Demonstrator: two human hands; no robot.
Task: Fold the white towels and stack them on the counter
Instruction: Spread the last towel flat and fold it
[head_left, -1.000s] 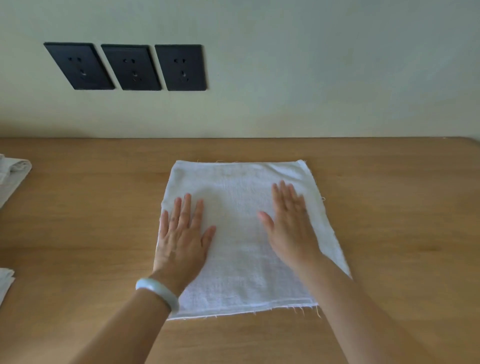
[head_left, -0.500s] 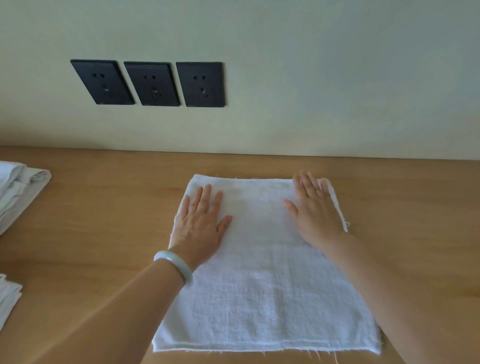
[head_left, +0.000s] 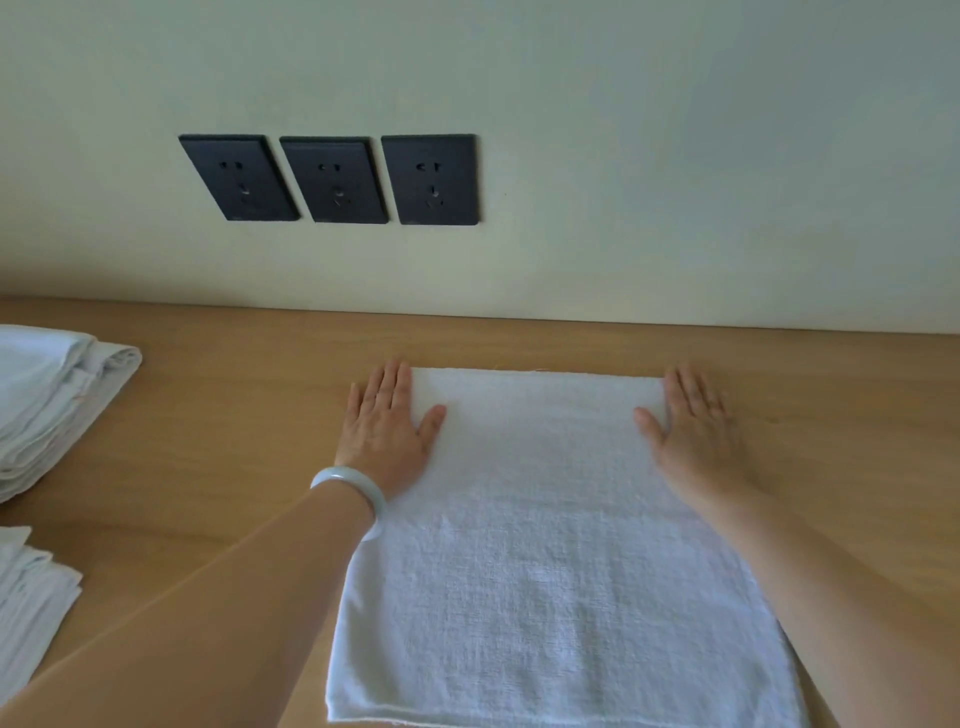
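White towel (head_left: 545, 545); black sockets (head_left: 332, 179)

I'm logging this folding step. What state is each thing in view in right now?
towel: lying flat on the counter.
left hand: open, flat across the towel's far left edge.
right hand: open, flat across its far right edge.
towel stack: folded, piled at left.
second pile: partly out of frame.
wall sockets: nothing plugged in.

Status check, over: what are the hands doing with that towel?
Open left hand, right hand flat on far corners of towel. Towel spread on counter. To the left folded stacks, nothing blocking.
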